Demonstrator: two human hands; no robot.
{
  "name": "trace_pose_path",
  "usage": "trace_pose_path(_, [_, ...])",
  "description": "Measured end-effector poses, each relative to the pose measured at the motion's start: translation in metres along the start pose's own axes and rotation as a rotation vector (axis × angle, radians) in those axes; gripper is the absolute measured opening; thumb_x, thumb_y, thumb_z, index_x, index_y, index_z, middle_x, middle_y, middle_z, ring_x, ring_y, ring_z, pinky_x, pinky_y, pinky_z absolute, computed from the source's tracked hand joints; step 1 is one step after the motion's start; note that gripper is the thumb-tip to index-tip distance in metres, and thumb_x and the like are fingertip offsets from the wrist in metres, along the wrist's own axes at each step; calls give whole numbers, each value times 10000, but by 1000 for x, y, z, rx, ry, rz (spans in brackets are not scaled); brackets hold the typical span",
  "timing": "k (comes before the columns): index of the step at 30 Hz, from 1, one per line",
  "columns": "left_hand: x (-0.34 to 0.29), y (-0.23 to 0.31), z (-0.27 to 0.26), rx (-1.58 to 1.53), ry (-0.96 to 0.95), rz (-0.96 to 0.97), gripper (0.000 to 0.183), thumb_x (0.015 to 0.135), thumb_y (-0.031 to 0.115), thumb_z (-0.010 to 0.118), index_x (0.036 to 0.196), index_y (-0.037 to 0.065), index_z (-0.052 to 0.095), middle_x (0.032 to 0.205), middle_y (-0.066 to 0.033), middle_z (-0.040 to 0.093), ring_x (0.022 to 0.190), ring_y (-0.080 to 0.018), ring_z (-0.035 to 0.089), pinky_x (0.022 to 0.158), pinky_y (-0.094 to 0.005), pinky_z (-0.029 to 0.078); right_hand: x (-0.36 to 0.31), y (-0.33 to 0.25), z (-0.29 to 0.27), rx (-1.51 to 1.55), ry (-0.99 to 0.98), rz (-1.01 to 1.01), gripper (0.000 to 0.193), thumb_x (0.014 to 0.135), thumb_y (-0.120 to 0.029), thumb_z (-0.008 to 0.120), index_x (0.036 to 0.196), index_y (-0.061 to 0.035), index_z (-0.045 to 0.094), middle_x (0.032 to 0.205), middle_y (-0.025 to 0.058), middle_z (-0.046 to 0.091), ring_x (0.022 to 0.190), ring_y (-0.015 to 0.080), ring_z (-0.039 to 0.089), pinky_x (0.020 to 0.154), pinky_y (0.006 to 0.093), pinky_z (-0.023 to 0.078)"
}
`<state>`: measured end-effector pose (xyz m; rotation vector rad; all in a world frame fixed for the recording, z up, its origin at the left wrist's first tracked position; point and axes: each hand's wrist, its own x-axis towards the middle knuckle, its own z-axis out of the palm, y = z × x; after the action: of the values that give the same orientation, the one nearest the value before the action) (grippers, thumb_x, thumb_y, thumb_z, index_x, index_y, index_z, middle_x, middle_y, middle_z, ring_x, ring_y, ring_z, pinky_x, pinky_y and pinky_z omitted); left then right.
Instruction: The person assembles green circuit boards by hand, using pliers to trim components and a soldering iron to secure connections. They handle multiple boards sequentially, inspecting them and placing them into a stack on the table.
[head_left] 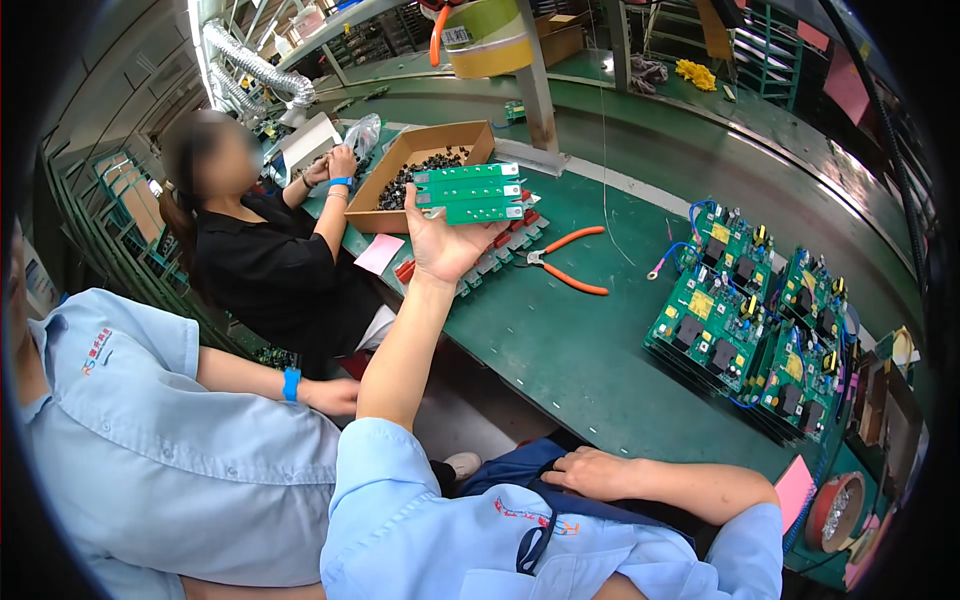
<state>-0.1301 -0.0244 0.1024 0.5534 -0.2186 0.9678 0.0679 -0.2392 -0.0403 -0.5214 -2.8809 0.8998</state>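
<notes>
My left hand (445,245) is raised over the bench, with its fingers and thumb round a green circuit board (468,197). Pale metal tabs line the ends of this board. Beneath and beside that hand lies a row of boards with red parts (510,245). Just right of it, a pair of cutters (537,257) with orange handles lies spread on the bench. My right hand (595,473) lies low on the dark blue apron (515,472) in my lap, its fingers loosely laid and holding nothing that I can see.
Stacked circuit boards (705,330) with blue wires stand at the right of the green bench (540,350). A cardboard box (375,190) of small black parts and a pink paper (380,253) lie left. A person in black (275,260) and one in light blue (180,420) are close by.
</notes>
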Motion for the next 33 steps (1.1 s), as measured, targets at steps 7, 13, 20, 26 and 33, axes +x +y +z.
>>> trace_pose_path(7, [-3,3,-15,-25,17,17,772,733,613,370,1245,43,279,1280,-208,273,1183,-389,250,983,-500,187,0,0,-1,15,-13,-4,310,710,-135,540,994,-19,497,813,139,536,794,283,543,704,371,414])
trace_pose_path(13, [-3,-3,-9,49,147,52,703,751,581,379,1228,68,319,1270,-172,308,1166,-350,288,971,-495,212,0,0,-2,21,-11,-5,303,714,-134,535,990,-18,495,803,136,533,794,282,542,709,371,412])
trace_pose_path(20, [-2,-4,-11,-7,133,37,728,749,608,344,1216,50,316,1266,-206,286,1172,-383,266,986,-507,182,0,-1,-3,30,-28,11,306,716,-137,537,997,-21,495,803,133,534,797,281,540,713,370,410])
trace_pose_path(26, [-4,-3,-13,13,173,61,739,740,603,382,1206,32,324,1251,-218,300,1152,-401,285,971,-515,210,0,-2,-4,32,-5,1,303,716,-135,537,995,-21,498,807,135,535,798,283,540,712,370,410])
trace_pose_path(33, [-3,-7,-12,47,210,68,803,719,608,420,1218,-12,307,1249,-225,307,1150,-410,286,968,-500,224,0,-1,-3,25,-24,3,299,715,-128,536,990,-19,496,809,139,535,794,285,541,708,370,412])
